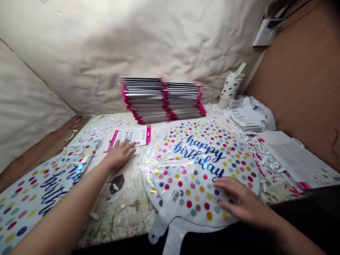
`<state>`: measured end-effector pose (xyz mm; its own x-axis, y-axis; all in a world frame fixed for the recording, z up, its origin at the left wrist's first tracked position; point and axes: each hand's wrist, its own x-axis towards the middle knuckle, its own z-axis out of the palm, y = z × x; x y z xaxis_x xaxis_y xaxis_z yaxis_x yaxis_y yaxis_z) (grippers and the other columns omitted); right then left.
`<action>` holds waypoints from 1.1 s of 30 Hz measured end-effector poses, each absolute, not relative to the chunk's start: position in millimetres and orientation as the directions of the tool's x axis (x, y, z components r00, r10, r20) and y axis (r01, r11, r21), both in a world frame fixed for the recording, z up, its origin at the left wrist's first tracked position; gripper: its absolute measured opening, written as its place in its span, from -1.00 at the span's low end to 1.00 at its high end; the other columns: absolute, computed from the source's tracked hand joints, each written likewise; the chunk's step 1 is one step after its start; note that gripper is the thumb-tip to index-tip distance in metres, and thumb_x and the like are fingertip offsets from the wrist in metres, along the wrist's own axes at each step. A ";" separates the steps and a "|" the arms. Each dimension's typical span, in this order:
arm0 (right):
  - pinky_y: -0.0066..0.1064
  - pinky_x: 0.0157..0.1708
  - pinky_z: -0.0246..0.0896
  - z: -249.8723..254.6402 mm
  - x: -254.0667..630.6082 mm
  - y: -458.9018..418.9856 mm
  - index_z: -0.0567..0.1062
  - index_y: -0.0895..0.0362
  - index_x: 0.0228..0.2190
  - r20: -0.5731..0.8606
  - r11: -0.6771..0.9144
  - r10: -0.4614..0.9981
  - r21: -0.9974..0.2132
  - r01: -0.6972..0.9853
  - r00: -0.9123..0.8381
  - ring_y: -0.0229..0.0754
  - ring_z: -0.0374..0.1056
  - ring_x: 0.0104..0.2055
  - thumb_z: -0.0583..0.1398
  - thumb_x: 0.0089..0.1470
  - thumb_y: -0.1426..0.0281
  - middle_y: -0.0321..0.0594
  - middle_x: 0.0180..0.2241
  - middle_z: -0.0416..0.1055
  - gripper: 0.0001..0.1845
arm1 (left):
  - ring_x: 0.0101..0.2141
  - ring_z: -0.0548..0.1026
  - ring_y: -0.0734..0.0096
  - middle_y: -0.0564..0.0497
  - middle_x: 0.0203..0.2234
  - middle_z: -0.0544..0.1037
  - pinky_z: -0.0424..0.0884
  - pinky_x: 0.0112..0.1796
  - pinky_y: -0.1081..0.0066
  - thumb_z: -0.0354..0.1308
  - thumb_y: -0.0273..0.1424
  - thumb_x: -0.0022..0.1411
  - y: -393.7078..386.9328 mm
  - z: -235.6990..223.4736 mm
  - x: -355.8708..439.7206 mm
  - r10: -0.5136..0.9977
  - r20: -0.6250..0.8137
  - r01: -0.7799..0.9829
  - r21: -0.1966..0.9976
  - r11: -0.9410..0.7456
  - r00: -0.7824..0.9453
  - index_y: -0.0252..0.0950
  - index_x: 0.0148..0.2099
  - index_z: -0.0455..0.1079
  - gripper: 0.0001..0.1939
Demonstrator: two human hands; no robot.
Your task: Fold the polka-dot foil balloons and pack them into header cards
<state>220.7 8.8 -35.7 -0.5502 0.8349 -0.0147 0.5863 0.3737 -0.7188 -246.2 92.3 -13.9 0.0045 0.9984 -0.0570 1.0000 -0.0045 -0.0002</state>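
Observation:
A round flat foil balloon (pixel 196 166) printed with coloured dots and "happy birthday" lies on the table in front of me. My right hand (pixel 239 202) rests flat on its lower right part, fingers spread. My left hand (pixel 119 154) reaches forward with its fingers stretched onto a white and pink printed card (pixel 136 136) lying on the table. Neither hand grips anything.
A tall stack of pink-edged cards (pixel 162 99) stands at the back. More dotted balloons (pixel 34 191) lie at the left. At the right are a heart-patterned cup (pixel 230 88), label strips (pixel 244 115), paper scraps and flat sheets (pixel 297 159). A power strip (pixel 265 32) hangs on the brown wall.

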 end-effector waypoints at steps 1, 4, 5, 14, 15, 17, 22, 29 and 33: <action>0.00 0.07 0.14 -36.7 219.2 1.9 0.31 0.01 0.07 -0.002 0.520 0.752 -0.614 0.594 -0.659 0.14 0.11 0.17 0.24 -0.08 0.15 -0.07 0.15 0.17 -0.35 | 0.23 -0.06 -0.03 -0.12 0.25 0.05 -0.03 0.09 -0.08 -0.26 -0.05 0.25 86.5 -14.1 -228.9 0.999 -0.043 1.000 0.007 -0.005 0.006 -0.23 0.24 0.08 -0.39; 0.08 0.09 0.06 -48.2 215.4 -16.8 0.10 0.11 0.19 0.071 0.792 0.573 -0.306 0.529 -0.817 0.18 -0.03 0.22 0.22 -0.06 0.36 0.00 0.22 0.00 -0.22 | 0.20 0.07 0.12 -0.14 0.23 0.11 0.09 0.12 0.11 -0.20 -0.08 0.26 45.6 -19.7 -156.4 0.982 -0.052 0.978 0.113 -0.175 0.182 -0.30 0.25 0.05 -0.39; 0.04 0.08 0.10 -53.3 215.0 -21.1 0.11 0.17 0.18 0.121 0.829 0.547 -0.221 0.514 -0.829 0.14 0.00 0.21 0.15 -0.01 0.46 0.02 0.19 0.05 -0.29 | 0.17 0.15 0.21 -0.09 0.20 0.17 0.15 0.11 0.17 -0.20 -0.13 0.28 25.9 -22.9 -129.9 0.937 -0.062 0.927 0.178 -0.330 0.345 -0.24 0.24 0.08 -0.45; -0.24 -0.04 0.33 -55.5 216.9 -20.3 0.44 0.18 -0.07 0.364 0.832 0.554 -0.241 0.499 -0.748 -0.08 0.33 0.02 0.02 0.12 0.50 -0.13 -0.06 0.43 -0.64 | -0.14 0.47 0.28 -0.14 -0.19 0.54 0.41 -0.11 0.30 -0.12 -0.54 0.27 -61.7 -47.6 -35.5 0.581 0.394 0.599 0.091 -0.796 0.713 -0.39 -0.06 0.36 -0.72; -0.25 -0.04 0.33 -54.0 216.7 -19.0 0.45 0.16 -0.08 0.360 0.826 0.563 -0.271 0.493 -0.744 -0.09 0.34 0.01 0.03 0.12 0.49 -0.15 -0.07 0.44 -0.65 | -0.24 0.50 0.34 -0.12 -0.29 0.56 0.44 -0.19 0.37 -0.13 -0.55 0.27 -59.4 -45.2 -35.3 0.611 0.395 0.606 0.154 -0.780 0.686 -0.38 -0.16 0.39 -0.73; -0.27 -0.03 0.31 -52.0 216.8 -16.9 0.46 0.12 -0.09 0.348 0.818 0.570 -0.324 0.476 -0.744 -0.12 0.34 0.01 0.04 0.13 0.48 -0.20 -0.08 0.45 -0.67 | -0.40 0.48 0.43 -0.04 -0.44 0.54 0.46 -0.32 0.43 -0.12 -0.52 0.27 -54.3 -37.6 -33.8 0.697 0.316 0.636 0.286 -0.717 0.644 -0.32 -0.32 0.40 -0.74; -0.34 0.01 0.27 -50.9 218.4 -14.1 0.45 0.13 -0.09 0.330 0.778 0.597 -0.460 0.428 -0.731 -0.19 0.35 0.00 0.03 0.13 0.51 -0.21 -0.08 0.45 -0.66 | -0.12 0.45 0.18 -0.11 -0.15 0.53 0.43 -0.14 0.17 -0.02 -0.32 0.26 -47.2 -26.6 -34.0 0.723 0.181 0.679 0.252 -0.689 0.667 -0.32 -0.07 0.39 -0.72; -0.25 0.13 0.11 -42.7 228.8 -8.7 0.39 0.11 -0.01 0.124 0.691 0.523 -0.641 0.335 -0.843 -0.15 0.20 0.13 0.06 0.15 0.45 -0.19 0.02 0.36 -0.64 | -0.04 0.42 0.14 -0.13 -0.03 0.47 0.39 -0.06 0.18 -0.08 -0.50 0.26 -54.4 -43.0 -41.6 0.608 0.208 0.613 0.047 -0.789 0.766 -0.38 0.05 0.34 -0.65; -0.34 0.10 0.15 -37.9 229.6 -8.5 0.45 0.14 -0.07 0.085 0.493 0.645 -0.805 0.329 -0.759 -0.22 0.32 0.03 0.06 0.15 0.47 -0.14 -0.05 0.43 -0.69 | -0.10 0.47 0.24 -0.14 -0.11 0.52 0.42 -0.10 0.29 -0.07 -0.47 0.25 -54.2 -39.1 -38.6 0.679 0.248 0.640 0.227 -0.734 0.691 -0.38 0.03 0.35 -0.66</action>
